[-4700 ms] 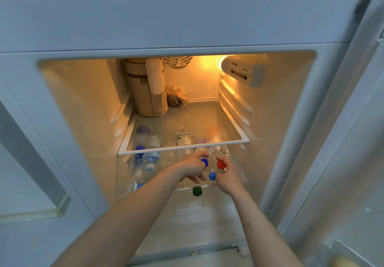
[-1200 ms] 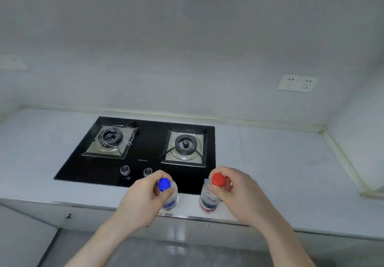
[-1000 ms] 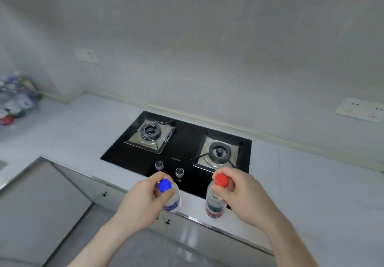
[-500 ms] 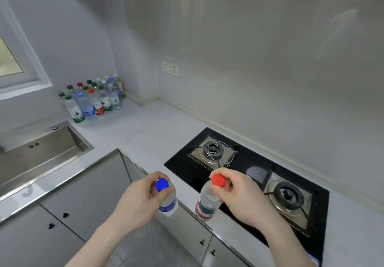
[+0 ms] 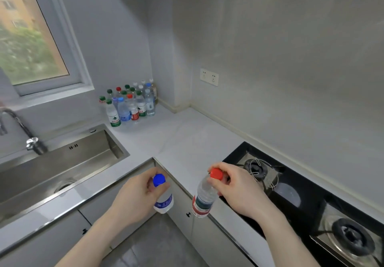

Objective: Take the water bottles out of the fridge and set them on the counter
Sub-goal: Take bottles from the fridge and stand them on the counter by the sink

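Seen from above, two bare forearms reach forward over a grey floor (image 5: 158, 244) toward an L-shaped kitchen counter. The left hand (image 5: 133, 199) has its fingers and thumb curled round the neck of a small clear bottle with a blue cap (image 5: 163, 196), which hangs in the air in front of the cabinet doors (image 5: 62, 235), below the counter's edge. The right hand (image 5: 239, 192) pinches the neck of a second clear bottle with a red cap (image 5: 204, 197); it tilts, base pointing down and to the left, and also hangs in the air, just in front of the counter's inner corner. Neither bottle touches the counter. To the right of the hands, a black gas hob (image 5: 307, 202) is set into the pale counter (image 5: 187, 142), with one burner close behind the right hand and another at the lower right. To the left, a steel sink (image 5: 52, 167) is sunk into the counter, with a curved tap (image 5: 22, 133) behind it. Farther back, in the far corner of the counter against the wall, stands a tight cluster of bottles (image 5: 131, 102), upright, with green, red, blue and white caps. A white wall socket (image 5: 209, 77) sits on the wall to the right of the cluster, and a window (image 5: 27, 34) showing greenery fills the upper left.
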`<state>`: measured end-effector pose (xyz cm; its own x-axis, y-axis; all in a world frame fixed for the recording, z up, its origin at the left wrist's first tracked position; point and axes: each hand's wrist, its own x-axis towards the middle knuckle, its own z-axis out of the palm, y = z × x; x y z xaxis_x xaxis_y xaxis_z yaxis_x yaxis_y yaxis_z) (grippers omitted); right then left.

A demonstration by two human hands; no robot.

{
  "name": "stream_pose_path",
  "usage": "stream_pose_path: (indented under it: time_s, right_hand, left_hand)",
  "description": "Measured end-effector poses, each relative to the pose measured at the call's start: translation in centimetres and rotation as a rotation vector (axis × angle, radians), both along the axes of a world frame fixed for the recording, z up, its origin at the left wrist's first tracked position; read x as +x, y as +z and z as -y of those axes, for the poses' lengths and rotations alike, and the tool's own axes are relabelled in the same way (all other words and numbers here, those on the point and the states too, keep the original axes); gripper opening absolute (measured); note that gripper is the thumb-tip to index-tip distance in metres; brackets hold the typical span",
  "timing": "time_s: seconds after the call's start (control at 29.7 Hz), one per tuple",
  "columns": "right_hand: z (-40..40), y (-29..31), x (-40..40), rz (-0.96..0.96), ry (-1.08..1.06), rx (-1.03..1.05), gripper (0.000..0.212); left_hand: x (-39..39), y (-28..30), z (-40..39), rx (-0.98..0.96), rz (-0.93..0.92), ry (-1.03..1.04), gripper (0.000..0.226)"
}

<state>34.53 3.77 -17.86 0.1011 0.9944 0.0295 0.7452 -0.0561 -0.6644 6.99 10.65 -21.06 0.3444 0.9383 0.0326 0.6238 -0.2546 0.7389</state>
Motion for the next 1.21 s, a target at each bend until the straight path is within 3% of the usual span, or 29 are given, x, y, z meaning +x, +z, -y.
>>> stream_pose_path:
  time_s: [0.13,0.4,0.88,1.21]
  right_hand:
    - [-4.3,-0.4,-0.6,-0.006,0.034,-0.012,0.016]
    - [-15.0,-2.4,-0.6,-0.027,0.122,-0.049,0.017]
    - [-36.0,-2.8,0.9,-0.018,0.236,-0.062,0.018]
    - [-46.8,-4.3,-0.7,-0.027,0.196,-0.083,0.019]
  left_hand:
    - [-0.9,-0.1,-2.9,-0.028,0.018,0.043,0.021]
    - [-1.6,-1.1,-11.5,-0.052,-0.041,0.151,0.008]
    - [-2.4,-1.6,-27.8,-0.066,-0.112,0.331,0.006]
    - [-5.1,-3.1,-38.4,-0.125,-0.192,0.310,0.008]
